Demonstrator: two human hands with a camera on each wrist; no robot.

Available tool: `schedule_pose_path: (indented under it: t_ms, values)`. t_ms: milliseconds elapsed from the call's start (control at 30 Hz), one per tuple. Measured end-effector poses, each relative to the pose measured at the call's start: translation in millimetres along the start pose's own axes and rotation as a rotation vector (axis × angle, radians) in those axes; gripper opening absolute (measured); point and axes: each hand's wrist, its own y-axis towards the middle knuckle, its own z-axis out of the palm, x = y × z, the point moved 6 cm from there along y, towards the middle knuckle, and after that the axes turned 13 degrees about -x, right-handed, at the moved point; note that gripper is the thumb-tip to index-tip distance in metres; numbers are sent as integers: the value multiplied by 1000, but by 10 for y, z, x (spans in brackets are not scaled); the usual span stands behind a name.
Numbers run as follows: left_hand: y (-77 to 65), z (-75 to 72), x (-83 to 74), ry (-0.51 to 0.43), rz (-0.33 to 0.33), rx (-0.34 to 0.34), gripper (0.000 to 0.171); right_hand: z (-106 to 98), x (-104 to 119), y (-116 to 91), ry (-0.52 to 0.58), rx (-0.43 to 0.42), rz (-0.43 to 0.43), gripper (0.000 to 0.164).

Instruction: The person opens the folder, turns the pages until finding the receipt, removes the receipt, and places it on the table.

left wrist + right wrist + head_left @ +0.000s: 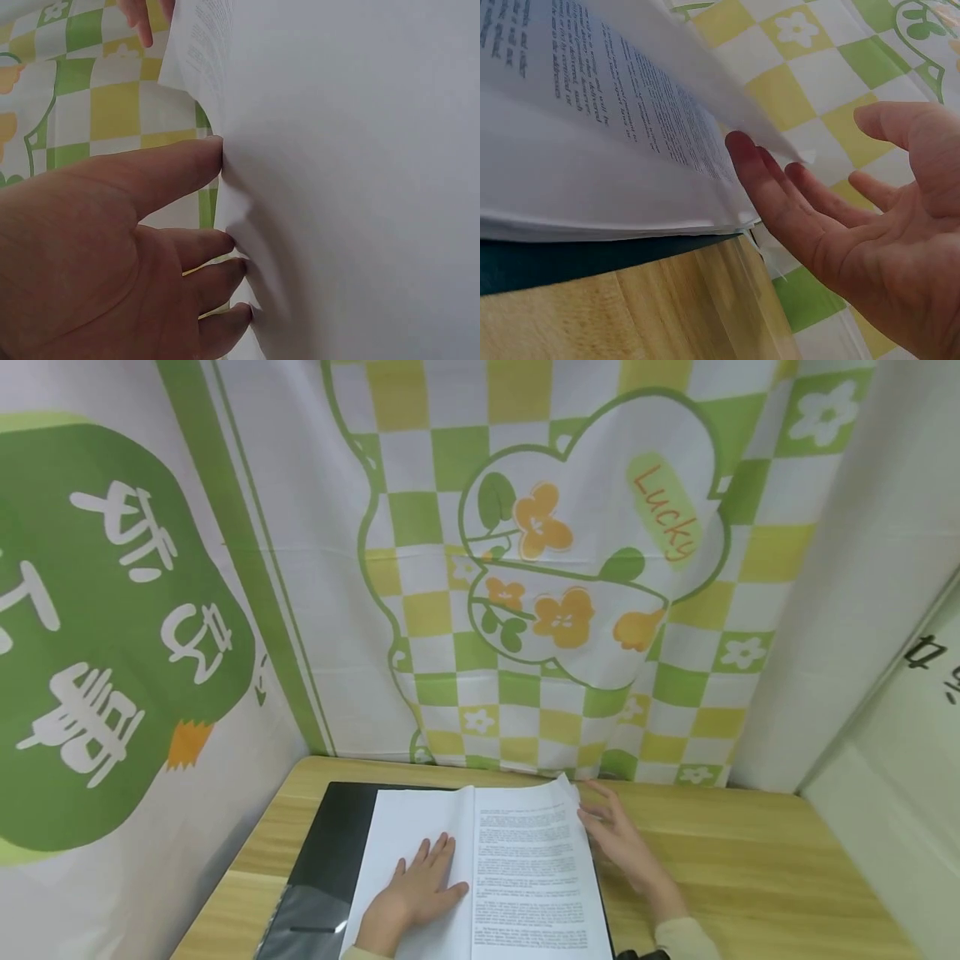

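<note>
Wooden table [735, 860], left hand [420, 891], fingers spread on blank page [412, 814], right hand [618, 841], fingers loosely extended, touching printed page [528, 868]

Bare left hand [416, 893]: one
Bare right hand [618, 843]: one
White facing paper pages [532, 877]: two (one printed)
Flat black folder [322, 847]: one
Pale wood-grain table [750, 860]: one

Person, both hands bare: left hand [422, 888], right hand [618, 842]. Sleeves pale beige, plain; right sleeve [686, 940] stops short of the wrist, left sleeve [365, 954] just a sliver. Black rounded piece [642, 955] by right sleeve, cropped; attachment unclear.
</note>
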Motion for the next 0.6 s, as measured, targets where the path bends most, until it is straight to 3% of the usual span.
schedule_pose_path:
  t_ms: [133, 300, 467, 600]
  values:
    - [-4, -28, -4, 0, -9, 5, 86, -6, -1, 12, 71, 21, 9, 64]
    - [-26, -68, -12, -9, -22, 29, 85, 6, 24, 10, 82, 23, -4, 58]
    - [-95, -271, -170, -24, -19, 27, 78, 68, 51, 1, 92, 33, -11, 48]
    - [-115, -395, -264, -38, 10, -24, 72, 103, 59, -4, 120, 65, -29, 46]
